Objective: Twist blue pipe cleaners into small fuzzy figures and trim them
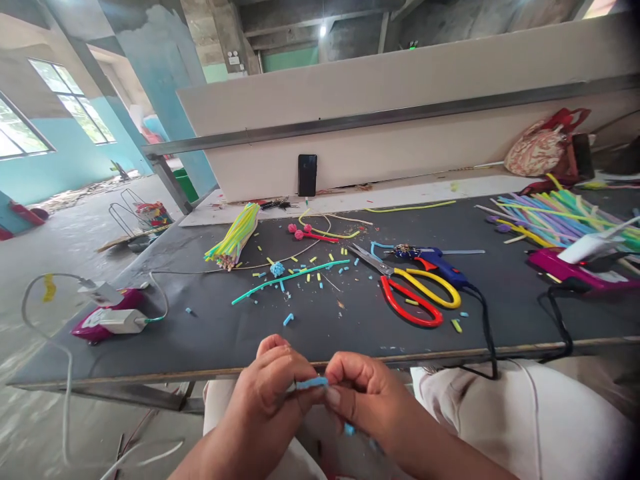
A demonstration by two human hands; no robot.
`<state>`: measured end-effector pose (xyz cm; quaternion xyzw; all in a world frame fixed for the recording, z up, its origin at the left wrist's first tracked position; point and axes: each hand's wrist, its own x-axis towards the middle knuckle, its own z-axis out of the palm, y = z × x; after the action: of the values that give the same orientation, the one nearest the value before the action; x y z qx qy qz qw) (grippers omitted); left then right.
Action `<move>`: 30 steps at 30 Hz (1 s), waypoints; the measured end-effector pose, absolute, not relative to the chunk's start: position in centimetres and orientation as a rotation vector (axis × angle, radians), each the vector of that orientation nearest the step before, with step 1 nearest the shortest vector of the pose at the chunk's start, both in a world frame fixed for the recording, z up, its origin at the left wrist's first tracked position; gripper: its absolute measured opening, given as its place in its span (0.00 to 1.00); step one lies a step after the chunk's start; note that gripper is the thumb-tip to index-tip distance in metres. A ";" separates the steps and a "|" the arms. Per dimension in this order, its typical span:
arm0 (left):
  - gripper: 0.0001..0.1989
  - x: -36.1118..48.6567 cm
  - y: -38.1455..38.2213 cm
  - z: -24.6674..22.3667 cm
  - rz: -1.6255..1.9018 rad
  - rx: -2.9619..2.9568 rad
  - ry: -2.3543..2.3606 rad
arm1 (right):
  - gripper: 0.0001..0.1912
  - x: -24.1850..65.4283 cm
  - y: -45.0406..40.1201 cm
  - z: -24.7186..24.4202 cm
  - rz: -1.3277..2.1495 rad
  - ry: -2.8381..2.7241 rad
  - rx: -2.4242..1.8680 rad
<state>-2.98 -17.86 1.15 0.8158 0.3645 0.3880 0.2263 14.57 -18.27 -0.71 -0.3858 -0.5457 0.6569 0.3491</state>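
Note:
A short light-blue fuzzy strip [311, 383] is pinched between my two hands, just in front of the table edge. My left hand [273, 393] grips its left part, and my right hand [363, 393] closes on its right end. Another blue bit [349, 430] shows under my right fingers. On the table ahead lie a blue fuzzy ball [277, 269], a long teal stem [290, 279] and several cut yellow and blue pieces. Scissors with red and yellow handles [413, 293] rest to the right, beside a blue glue gun [435, 263].
A bundle of yellow-green stems [234, 235] lies at the left, with pink balls [299, 233] nearby. A black phone [307, 175] leans on the back board. Purple power strips [107, 319] and white cables sit at both sides; multicoloured stems [560, 217] spread at the right.

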 end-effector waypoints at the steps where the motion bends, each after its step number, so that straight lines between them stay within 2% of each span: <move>1: 0.06 -2.9 -18.1 1.0 1.040 2.214 1.078 | 0.15 14.5 -18.4 -0.7 1.560 -1.530 -1.070; 3: 0.08 -2.5 -18.6 0.5 0.963 2.019 1.249 | 0.13 14.5 -18.8 -1.1 1.116 -1.837 -1.145; 6: 0.09 -1.9 -19.1 -0.1 0.803 1.467 1.335 | 0.13 14.5 -19.4 -1.9 0.379 -2.173 -1.042; 9: 0.10 -1.7 -18.9 0.1 0.712 1.074 1.193 | 0.13 14.5 -19.8 -2.4 0.059 -2.242 -0.932; 15: 0.05 -2.3 -17.6 2.0 0.580 1.374 1.427 | 0.10 14.2 -19.5 -2.0 0.337 -2.253 -1.064; 20: 0.06 -2.2 -17.1 2.3 0.535 1.542 1.516 | 0.19 14.1 -19.0 -2.6 0.220 -2.291 -0.932; 23: 0.09 -2.2 -16.9 1.6 0.569 1.439 1.468 | 0.18 14.1 -19.1 -2.9 0.300 -2.208 -0.962; 27: 0.08 -2.5 -16.9 0.8 0.628 1.353 1.371 | 0.13 13.8 -19.1 -2.3 0.631 -1.968 -1.117; 29: 0.04 -2.7 -17.0 0.5 0.743 1.426 1.373 | 0.08 13.7 -18.9 -1.9 0.923 -1.740 -1.228; 30: 0.05 -2.8 -17.1 0.4 0.832 1.489 1.369 | 0.06 13.6 -18.7 -1.7 1.106 -1.588 -1.260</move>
<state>-2.81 -17.10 0.40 0.6048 0.5560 0.3380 0.4591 13.62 -18.72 -1.74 -0.4991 -0.6290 0.4380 0.4042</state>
